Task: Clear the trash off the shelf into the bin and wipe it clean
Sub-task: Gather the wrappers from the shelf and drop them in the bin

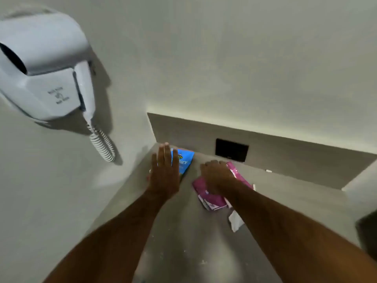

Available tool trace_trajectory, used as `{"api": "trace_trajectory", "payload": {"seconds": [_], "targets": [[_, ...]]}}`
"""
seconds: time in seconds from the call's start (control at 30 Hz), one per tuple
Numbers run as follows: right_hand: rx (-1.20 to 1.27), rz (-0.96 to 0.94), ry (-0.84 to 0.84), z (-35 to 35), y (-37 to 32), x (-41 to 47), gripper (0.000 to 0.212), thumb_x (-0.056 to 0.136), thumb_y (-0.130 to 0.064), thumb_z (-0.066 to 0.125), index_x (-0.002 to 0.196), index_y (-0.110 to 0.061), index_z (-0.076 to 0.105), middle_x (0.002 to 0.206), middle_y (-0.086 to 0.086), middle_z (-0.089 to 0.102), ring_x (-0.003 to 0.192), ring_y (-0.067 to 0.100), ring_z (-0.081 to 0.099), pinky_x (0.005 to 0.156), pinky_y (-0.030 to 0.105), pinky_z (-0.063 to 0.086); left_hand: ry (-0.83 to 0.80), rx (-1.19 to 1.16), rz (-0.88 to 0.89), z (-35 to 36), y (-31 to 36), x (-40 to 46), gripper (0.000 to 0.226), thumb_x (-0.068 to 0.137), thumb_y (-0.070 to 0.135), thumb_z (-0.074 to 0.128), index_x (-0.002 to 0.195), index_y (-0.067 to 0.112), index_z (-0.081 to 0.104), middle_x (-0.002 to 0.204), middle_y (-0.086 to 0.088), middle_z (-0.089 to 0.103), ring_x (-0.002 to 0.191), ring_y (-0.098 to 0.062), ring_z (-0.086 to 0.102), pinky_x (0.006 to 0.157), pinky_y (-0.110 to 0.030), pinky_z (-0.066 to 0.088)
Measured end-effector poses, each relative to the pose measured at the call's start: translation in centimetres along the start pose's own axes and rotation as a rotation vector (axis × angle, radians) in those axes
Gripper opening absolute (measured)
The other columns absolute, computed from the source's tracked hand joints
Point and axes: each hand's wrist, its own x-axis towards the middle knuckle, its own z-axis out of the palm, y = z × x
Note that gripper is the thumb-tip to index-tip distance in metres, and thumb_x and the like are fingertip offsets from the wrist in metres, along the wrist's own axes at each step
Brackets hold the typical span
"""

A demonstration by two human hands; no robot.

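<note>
The grey shelf (183, 231) runs away from me into a corner. A blue wrapper (184, 160) lies at its far left end. My left hand (163, 172) lies flat with fingers straight, covering the wrapper's left edge. A pink wrapper (206, 198) sits to the right. My right hand (216, 176) is curled down on top of it, fingers bent onto the pink plastic. A crumpled white paper scrap (235, 221) lies just under my right forearm. The bin is not visible.
A white wall-mounted hair dryer (42, 66) with a coiled cord (102, 142) hangs on the left wall. A black plate (232, 150) is set in the shelf's back wall. A small white scrap (268, 170) lies far right. A dark object (367, 231) shows at the right edge.
</note>
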Motion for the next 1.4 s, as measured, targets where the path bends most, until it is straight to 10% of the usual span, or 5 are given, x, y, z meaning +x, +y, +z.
{"api": "trace_trajectory", "payload": {"seconds": [0.2,0.33,0.53,1.23,1.4], "targets": [[-0.359,0.008,-0.222,5.8,-0.2,4.4,0.043,0.101,-0.030,0.036,0.137,-0.016,0.053,0.148,0.016,0.047,0.146,0.043,0.020,0.116,0.067,-0.001,-0.424,-0.124,0.047,8.2,-1.7,4.9,0.094,0.089,0.045,0.058,0.157,0.013,0.002,0.164,-0.024,-0.003,0.150,-0.045,0.002,0.121,-0.059,0.014],[-0.411,-0.094,-0.169,5.7,0.2,5.9,0.031,0.098,-0.029,0.044,0.121,-0.023,0.064,0.125,0.002,0.065,0.132,0.032,0.039,0.112,0.059,0.017,-0.691,-0.206,-0.020,10.3,-2.4,6.9,0.089,0.087,0.055,0.053,0.156,0.032,0.001,0.160,-0.022,0.017,0.141,-0.053,0.025,0.116,-0.058,0.022],[-0.251,-0.140,-0.107,6.0,-1.1,6.3,0.023,0.095,-0.019,0.050,0.111,-0.014,0.066,0.108,0.008,0.070,0.100,0.032,0.066,0.082,0.040,0.051,-0.547,-0.197,0.181,10.5,-2.6,5.5,0.079,0.082,0.050,0.067,0.149,0.029,0.032,0.138,-0.016,0.045,0.119,-0.038,0.052,0.106,-0.046,0.041],[1.188,0.412,0.610,3.2,0.5,-6.7,0.021,0.087,-0.022,0.069,0.073,-0.016,0.054,0.073,0.002,0.065,0.068,0.023,0.061,0.055,0.027,0.049,0.057,-0.769,-0.329,-3.3,3.6,-5.5,0.029,0.092,0.027,0.062,0.114,0.010,0.069,0.102,-0.010,0.076,0.099,-0.028,0.069,0.089,-0.037,0.054],[1.317,0.465,0.587,5.7,-1.3,-20.3,0.017,0.085,-0.017,0.066,0.081,-0.002,0.058,0.077,0.020,0.067,0.076,0.044,0.063,0.067,0.058,0.053,0.083,-0.853,-0.349,-7.7,10.5,-18.5,0.024,0.088,0.010,0.065,0.109,0.013,0.075,0.110,-0.005,0.077,0.101,-0.020,0.070,0.087,-0.023,0.050]]}}
